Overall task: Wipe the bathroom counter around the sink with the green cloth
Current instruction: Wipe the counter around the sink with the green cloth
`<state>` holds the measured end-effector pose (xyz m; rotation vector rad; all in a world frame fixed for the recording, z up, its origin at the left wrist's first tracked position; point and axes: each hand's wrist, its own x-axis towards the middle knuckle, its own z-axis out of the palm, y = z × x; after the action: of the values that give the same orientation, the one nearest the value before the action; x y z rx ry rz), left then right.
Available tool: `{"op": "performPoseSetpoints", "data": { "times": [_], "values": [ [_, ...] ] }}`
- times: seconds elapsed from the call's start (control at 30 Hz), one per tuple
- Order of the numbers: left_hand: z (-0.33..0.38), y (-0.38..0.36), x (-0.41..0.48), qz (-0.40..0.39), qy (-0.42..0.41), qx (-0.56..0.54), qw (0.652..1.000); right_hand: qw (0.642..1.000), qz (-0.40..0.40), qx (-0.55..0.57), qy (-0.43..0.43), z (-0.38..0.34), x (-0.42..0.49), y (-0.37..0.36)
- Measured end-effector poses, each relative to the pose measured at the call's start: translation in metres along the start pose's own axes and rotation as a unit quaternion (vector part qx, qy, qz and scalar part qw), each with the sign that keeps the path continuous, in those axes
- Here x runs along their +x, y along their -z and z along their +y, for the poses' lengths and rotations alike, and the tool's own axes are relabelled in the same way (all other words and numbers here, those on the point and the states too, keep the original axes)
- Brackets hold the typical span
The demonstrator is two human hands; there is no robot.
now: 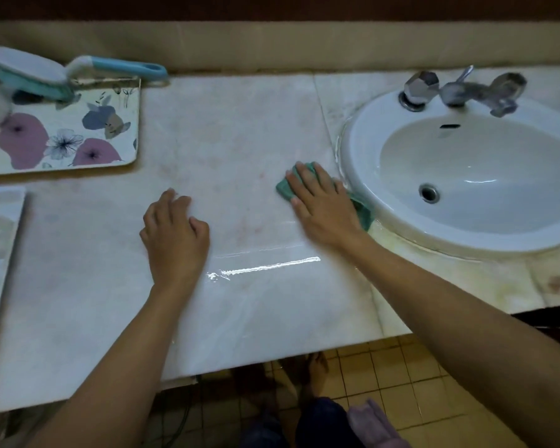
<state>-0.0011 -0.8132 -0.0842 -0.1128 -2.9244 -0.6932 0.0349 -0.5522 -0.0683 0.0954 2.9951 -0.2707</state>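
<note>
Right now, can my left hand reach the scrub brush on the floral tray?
Probably yes. The left hand holds nothing, and only bare counter lies between it and the brush at the back of the tray, though it looks a long stretch.

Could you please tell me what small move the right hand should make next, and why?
Probably slide the right hand and green cloth nearward along the rim of the white oval sink: the pale marble counter there looks wet and yellow-stained.

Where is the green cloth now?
The green cloth lies on the counter under the right hand, right of centre in the head view, at the sink rim.
</note>
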Motion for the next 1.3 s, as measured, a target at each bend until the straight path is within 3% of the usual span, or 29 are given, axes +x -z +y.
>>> {"op": "performPoseSetpoints", "data": {
  "times": [0.27,0.43,0.63,0.8,0.87,1.03,1.3],
  "values": [
    [0.003,0.004,-0.004,-0.007,0.020,-0.025,0.999,0.980,-0.071,-0.032,0.182,-0.005,-0.139,-0.010],
    [0.002,0.003,-0.005,-0.016,0.008,-0.013,1.000,0.960,-0.100,-0.053,0.256,0.024,-0.161,-0.002],
    [0.003,-0.001,-0.005,-0.002,-0.001,0.007,1.000,0.998,-0.022,0.006,0.057,-0.024,-0.105,-0.014],
    [0.002,0.005,-0.005,-0.017,0.002,-0.009,1.000,0.996,-0.011,0.003,0.091,-0.071,-0.085,-0.026],
    [0.001,0.007,-0.005,-0.026,0.005,-0.012,1.000,0.998,0.006,0.002,0.066,-0.062,-0.085,-0.026],
    [0.003,0.011,-0.006,-0.029,0.007,-0.014,0.999,0.983,0.057,0.056,-0.165,-0.023,-0.103,-0.018],
    [0.009,0.011,-0.003,-0.069,0.021,-0.029,0.997,0.966,0.030,0.041,-0.254,0.030,-0.197,-0.022]
  ]
}}
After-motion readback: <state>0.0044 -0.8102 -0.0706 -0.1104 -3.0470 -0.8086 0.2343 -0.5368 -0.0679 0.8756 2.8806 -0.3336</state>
